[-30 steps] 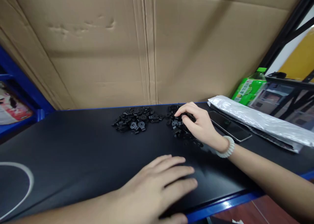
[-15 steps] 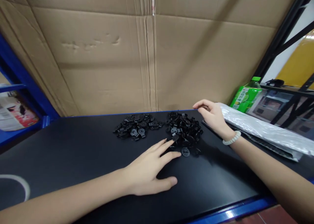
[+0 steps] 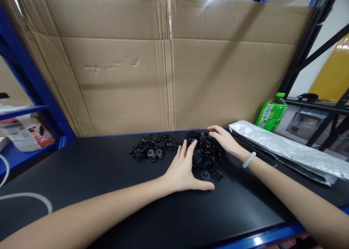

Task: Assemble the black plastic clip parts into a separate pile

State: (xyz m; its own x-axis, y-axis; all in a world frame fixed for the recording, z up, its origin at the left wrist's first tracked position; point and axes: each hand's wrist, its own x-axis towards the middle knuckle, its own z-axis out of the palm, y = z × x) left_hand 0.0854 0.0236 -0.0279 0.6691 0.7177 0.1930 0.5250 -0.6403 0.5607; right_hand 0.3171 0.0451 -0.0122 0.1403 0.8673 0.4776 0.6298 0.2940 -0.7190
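Note:
Two piles of small black plastic parts lie near the back of the black tabletop (image 3: pixel 114 183). My left hand (image 3: pixel 185 172), fingers spread and thumb out, is at the left side of the right pile (image 3: pixel 205 156). On the far right side of that pile is my right hand (image 3: pixel 225 140), with its fingers extended and a pale bead bracelet on the wrist. Neither hand visibly holds anything. The left pile (image 3: pixel 154 147) shows a few round pieces with holes. One loose round disc (image 3: pixel 205 175) rests at the front of the right pile, close to my left thumb.
Cardboard (image 3: pixel 122 71) stands upright behind the table. On the right lie a silvery plastic-wrapped package (image 3: pixel 283 147) and, behind it, a green bottle (image 3: pixel 272 112). A white cable (image 3: pixel 29 195) curves at the left, near a blue shelf frame (image 3: pixel 51 114) holding a large container (image 3: pixel 29 132).
My left hand has moved up and turned its fingers away from me, beside the right pile. My right hand has come lower and closer to the pile. The camera view has tilted upward.

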